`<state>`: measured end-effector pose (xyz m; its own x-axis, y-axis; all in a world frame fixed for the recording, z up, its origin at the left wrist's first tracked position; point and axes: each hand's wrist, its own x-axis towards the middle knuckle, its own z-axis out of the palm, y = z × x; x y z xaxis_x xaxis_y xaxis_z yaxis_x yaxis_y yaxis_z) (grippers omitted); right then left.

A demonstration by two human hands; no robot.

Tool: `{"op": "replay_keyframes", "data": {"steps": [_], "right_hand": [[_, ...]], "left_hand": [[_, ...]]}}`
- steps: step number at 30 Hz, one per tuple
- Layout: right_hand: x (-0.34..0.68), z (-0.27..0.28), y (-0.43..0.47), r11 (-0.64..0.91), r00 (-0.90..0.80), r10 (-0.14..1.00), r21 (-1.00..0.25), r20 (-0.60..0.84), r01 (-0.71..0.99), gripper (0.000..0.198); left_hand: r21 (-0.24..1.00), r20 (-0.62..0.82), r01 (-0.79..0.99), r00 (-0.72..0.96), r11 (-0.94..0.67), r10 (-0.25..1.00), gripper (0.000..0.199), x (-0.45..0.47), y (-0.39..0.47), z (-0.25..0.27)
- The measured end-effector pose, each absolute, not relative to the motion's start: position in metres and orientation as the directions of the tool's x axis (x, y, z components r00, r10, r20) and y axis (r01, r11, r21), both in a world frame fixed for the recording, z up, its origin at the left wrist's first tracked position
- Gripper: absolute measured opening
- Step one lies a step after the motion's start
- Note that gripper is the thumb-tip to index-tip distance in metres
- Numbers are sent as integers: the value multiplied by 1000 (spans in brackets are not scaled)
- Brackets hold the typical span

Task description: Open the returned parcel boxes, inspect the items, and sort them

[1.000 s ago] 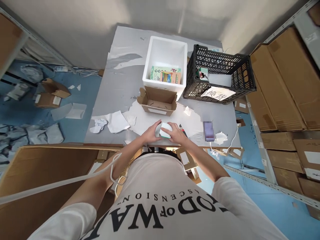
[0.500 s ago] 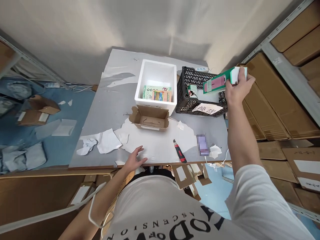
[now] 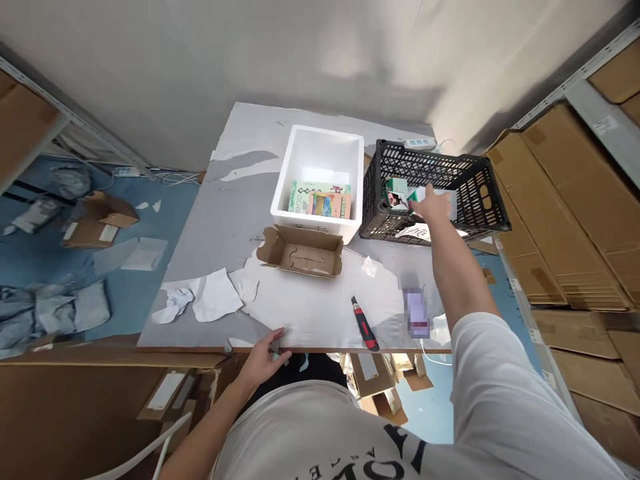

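My right hand (image 3: 434, 205) reaches down into a black plastic crate (image 3: 435, 232) at the right of the table. Its fingers are closed at a green-and-white box (image 3: 413, 197), which my hand mostly hides. Beside it in the crate stands another small green-and-white box (image 3: 397, 187). My left hand (image 3: 265, 360) rests at the table's front edge with thumb and fingers apart, holding nothing. Closest ahead of it are an open brown cardboard box (image 3: 310, 260) and, to the right, a red-and-black utility knife (image 3: 366, 327).
A white foam box (image 3: 320, 223) holding printed booklets (image 3: 327, 203) stands left of the crate. Torn white paper (image 3: 217, 297) lies at the table's left. A blurred purple phone (image 3: 417, 312) with a cable lies at the right. Stacked cartons (image 3: 575, 200) fill the right-hand shelving.
My right hand has brought the green-and-white box down from above the crate's right end, leftward into it. My left hand stays near the table edge. The view has shifted slightly.
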<state>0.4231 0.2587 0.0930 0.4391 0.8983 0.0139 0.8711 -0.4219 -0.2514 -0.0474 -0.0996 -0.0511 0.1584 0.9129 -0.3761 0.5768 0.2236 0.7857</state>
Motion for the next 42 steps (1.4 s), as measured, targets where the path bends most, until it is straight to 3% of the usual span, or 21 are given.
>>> {"op": "replay_keyframes", "data": {"steps": [3,7,10,14,20,25,30,32,35,37,39,42], "right_hand": [[426,102,272,-588,567,808,-151,-158,795,88],[429,102,270,-580,530,770,-43,-355,813,102],[431,94,262,-558,473,739,-43,-480,829,107],[432,84,258,-527,418,755,-87,-506,846,104],[434,60,246,-418,376,896,-161,-237,894,90],[433,61,207,-330,343,939,-229,15,916,81],[405,67,132,-111,258,861,-334,438,936,76],[383,49,100,-19,226,831,-381,508,924,72],[343,-2,65,-22,266,903,-582,337,813,77],[315,-41,52,-140,232,972,-723,28,676,84],[287,-71,48,-246,122,969,-781,-215,575,90],[248,-89,51,-279,29,954,-842,-299,462,79]], "left_hand": [[775,-408,585,173,239,896,55,-46,-100,-52],[752,-436,617,201,232,877,57,-46,-98,-59],[749,-434,625,213,219,875,58,-47,-97,-65],[745,-424,633,210,208,881,59,-46,-96,-71],[707,-340,697,184,122,922,54,-58,-85,-71],[579,-166,798,-87,168,982,48,-89,-61,-74],[405,-128,818,-391,408,911,75,-129,-29,-78],[377,-155,792,-457,480,876,90,-145,-14,-77],[372,-160,795,-453,479,877,104,-160,12,-75],[415,-184,842,-293,345,938,111,-157,33,-77],[518,-237,841,-30,153,971,116,-141,56,-80],[697,-226,715,157,47,961,107,-103,82,-87]]}}
